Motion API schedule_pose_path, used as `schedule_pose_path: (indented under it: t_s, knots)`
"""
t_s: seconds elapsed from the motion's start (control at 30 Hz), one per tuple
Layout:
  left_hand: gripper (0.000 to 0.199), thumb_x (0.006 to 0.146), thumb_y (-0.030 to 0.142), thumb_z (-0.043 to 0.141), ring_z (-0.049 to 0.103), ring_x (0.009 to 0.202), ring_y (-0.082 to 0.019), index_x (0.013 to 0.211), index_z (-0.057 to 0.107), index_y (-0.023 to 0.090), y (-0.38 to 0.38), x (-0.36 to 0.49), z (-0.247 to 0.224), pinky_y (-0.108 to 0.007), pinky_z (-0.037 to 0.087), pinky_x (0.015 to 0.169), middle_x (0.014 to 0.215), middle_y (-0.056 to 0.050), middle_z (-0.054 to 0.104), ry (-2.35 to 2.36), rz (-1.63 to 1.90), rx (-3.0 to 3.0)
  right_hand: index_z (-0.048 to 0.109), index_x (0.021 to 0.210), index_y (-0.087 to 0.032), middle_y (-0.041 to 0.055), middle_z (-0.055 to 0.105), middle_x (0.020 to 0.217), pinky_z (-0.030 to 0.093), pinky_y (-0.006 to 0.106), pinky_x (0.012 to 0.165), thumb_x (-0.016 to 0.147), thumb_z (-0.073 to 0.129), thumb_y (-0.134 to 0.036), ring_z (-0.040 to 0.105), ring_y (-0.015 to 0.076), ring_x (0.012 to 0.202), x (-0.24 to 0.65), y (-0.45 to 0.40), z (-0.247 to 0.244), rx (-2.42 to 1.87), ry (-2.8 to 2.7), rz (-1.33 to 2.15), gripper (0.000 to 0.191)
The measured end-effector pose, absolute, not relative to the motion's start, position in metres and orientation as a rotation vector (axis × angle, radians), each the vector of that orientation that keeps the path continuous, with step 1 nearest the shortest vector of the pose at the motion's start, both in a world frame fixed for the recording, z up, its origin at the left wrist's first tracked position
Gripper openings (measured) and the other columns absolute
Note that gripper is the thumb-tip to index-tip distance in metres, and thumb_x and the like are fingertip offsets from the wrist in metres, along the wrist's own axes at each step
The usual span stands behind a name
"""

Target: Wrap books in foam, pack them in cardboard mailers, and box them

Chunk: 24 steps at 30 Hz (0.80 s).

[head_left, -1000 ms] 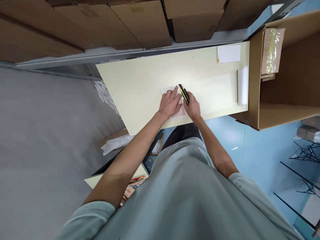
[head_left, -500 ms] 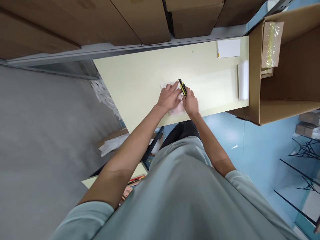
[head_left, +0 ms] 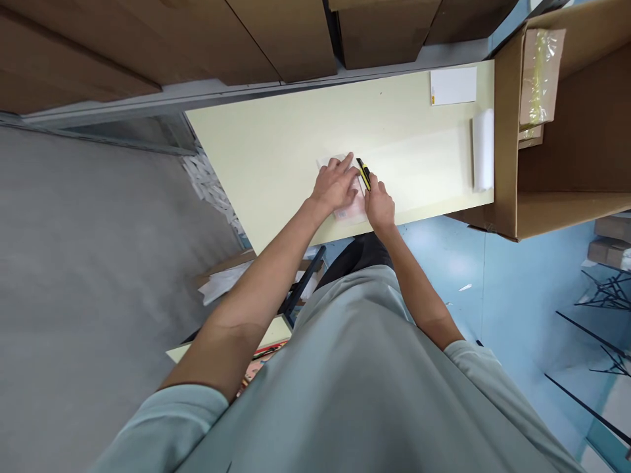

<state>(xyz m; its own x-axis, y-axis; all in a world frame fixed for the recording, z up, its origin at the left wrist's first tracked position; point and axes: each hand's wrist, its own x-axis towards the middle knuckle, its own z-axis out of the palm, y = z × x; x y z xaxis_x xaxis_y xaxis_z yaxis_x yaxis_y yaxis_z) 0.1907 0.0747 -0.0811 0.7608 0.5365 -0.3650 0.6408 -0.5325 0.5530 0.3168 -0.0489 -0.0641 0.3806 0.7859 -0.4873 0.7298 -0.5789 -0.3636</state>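
Near the front edge of the cream table (head_left: pixel 266 144) lies a thin, pale pinkish-white sheet or packet (head_left: pixel 351 211); its exact kind is not clear. My left hand (head_left: pixel 336 185) presses down on it with the fingers spread, covering much of its middle. A black and yellow utility knife (head_left: pixel 364 175) is gripped in my right hand (head_left: pixel 380 207), along the right side of the sheet. The knife's tip points up and to the left, close by my left fingertips. Whether the blade touches the sheet is too small to tell.
A white card (head_left: pixel 453 86) and a white roll (head_left: pixel 483 150) lie at the table's right end. Beyond stands a large open carton (head_left: pixel 506 131) with a taped smaller box (head_left: pixel 541 79) inside. Brown cartons (head_left: pixel 276 39) line the shelf along the far edge.
The knife and my right hand have shifted slightly right, away from my left fingers. My left hand stays on the sheet. The whole view has tilted a little.
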Motion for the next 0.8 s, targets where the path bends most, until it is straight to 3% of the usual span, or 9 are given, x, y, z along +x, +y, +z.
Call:
schedule_pose_path:
  t_s: [0.17, 0.3, 0.8]
  knots:
    - [0.059, 0.095, 0.043, 0.079, 0.037, 0.161, -0.050, 0.150, 0.064, 0.026, 0.076, 0.190, -0.080, -0.075, 0.040, 0.129, 0.188, -0.009, 0.032, 0.893, -0.208, 2.248, 0.036, 0.176, -0.025, 0.0165, 0.067, 0.143, 0.065, 0.047, 0.102, 0.119, 0.030, -0.026, 0.078, 0.0284, 0.108, 0.313, -0.061, -0.064, -2.538, -1.346, 0.998, 0.057]
    - [0.057, 0.096, 0.041, 0.078, 0.036, 0.162, -0.051, 0.149, 0.063, 0.025, 0.075, 0.191, -0.082, -0.074, 0.040, 0.129, 0.189, -0.010, 0.031, 0.896, -0.212, 2.252, 0.038, 0.175, -0.019, 0.0205, 0.066, 0.144, 0.064, 0.047, 0.101, 0.119, 0.029, -0.024, 0.078, 0.0299, 0.109, 0.309, -0.070, -0.060, -2.569, -1.352, 1.032, 0.057]
    - [0.052, 0.096, 0.035, 0.072, 0.034, 0.163, -0.050, 0.146, 0.063, 0.023, 0.072, 0.195, -0.083, -0.073, 0.039, 0.130, 0.189, -0.009, 0.030, 0.921, -0.233, 2.274, 0.042, 0.175, -0.017, 0.0204, 0.068, 0.141, 0.064, 0.036, 0.096, 0.116, 0.032, -0.016, 0.079, 0.0291, 0.113, 0.300, -0.145, -0.037, -2.693, -1.469, 1.082, 0.060]
